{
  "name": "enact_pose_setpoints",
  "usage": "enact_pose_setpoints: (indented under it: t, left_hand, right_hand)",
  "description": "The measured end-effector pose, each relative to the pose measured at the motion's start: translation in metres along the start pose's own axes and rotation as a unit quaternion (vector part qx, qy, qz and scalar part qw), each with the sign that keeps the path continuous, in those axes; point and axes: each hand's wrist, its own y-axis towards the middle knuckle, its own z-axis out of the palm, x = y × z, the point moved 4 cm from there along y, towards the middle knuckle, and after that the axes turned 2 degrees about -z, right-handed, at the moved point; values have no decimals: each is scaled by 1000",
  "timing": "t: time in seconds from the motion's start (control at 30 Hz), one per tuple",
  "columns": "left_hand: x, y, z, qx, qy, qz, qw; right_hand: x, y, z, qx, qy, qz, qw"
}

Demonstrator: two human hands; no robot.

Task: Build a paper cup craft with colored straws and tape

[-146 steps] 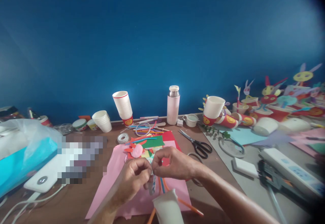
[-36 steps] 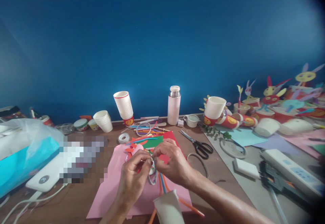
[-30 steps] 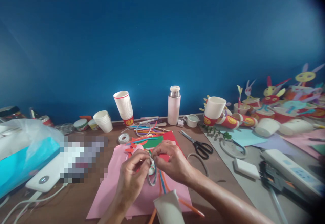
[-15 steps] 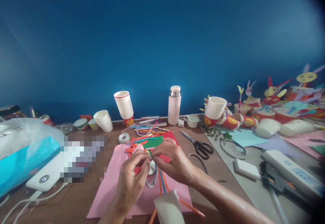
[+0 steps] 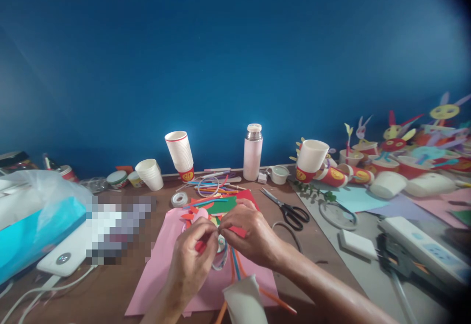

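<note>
My left hand (image 5: 195, 253) and my right hand (image 5: 252, 231) meet above a pink sheet (image 5: 154, 275), each with thumb and fingertips pinched together. What lies between the fingertips is too small to tell. Just below them is a small round white piece (image 5: 221, 243), partly hidden by the fingers. Red and green paper (image 5: 225, 206) lies behind my hands. Orange and blue sticks (image 5: 235, 262) run toward me under a white paper cup (image 5: 245, 299) at the front edge.
Black-handled scissors (image 5: 290, 213) lie right of the pink sheet. A tape roll (image 5: 179, 199), stacked cups (image 5: 179, 152) and a pink bottle (image 5: 253, 155) stand behind. At right are a glue gun (image 5: 408, 265), a power strip (image 5: 427, 248) and cup crafts; a power bank (image 5: 64, 258) is left.
Both hands stay pinched above the pink sheet; their fingertips have shifted only slightly. Nothing else has visibly moved.
</note>
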Motion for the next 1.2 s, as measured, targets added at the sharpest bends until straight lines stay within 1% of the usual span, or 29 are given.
enact_pose_setpoints:
  t: [0.23,0.4,0.47,0.57,0.7,0.83,1.0,1.2]
  left_hand:
    - [-1,1,1,-1,19,4,1000]
    - [-4,0,2,-20,37,39,998]
    - [-4,0,2,-21,37,43,998]
    - [-4,0,1,-11,22,26,999]
    - [-1,0,0,9,-10,-21,1000]
    - [3,0,1,4,-22,-48,999]
    - [6,1,1,-1,-36,-70,997]
    - [9,1,2,0,-54,-90,995]
  right_hand:
    - [0,-1,1,8,-12,-4,1000]
    - [-1,-2,2,4,-2,2,1000]
    - [-1,-2,2,7,0,5,1000]
    - [-1,-2,2,11,-2,9,1000]
    - [0,-1,1,11,-4,6,1000]
    - [1,0,1,-5,-4,-11,1000]
    - [0,-2,6,-8,-24,-23,999]
    - [1,-1,8,-27,-34,-34,998]
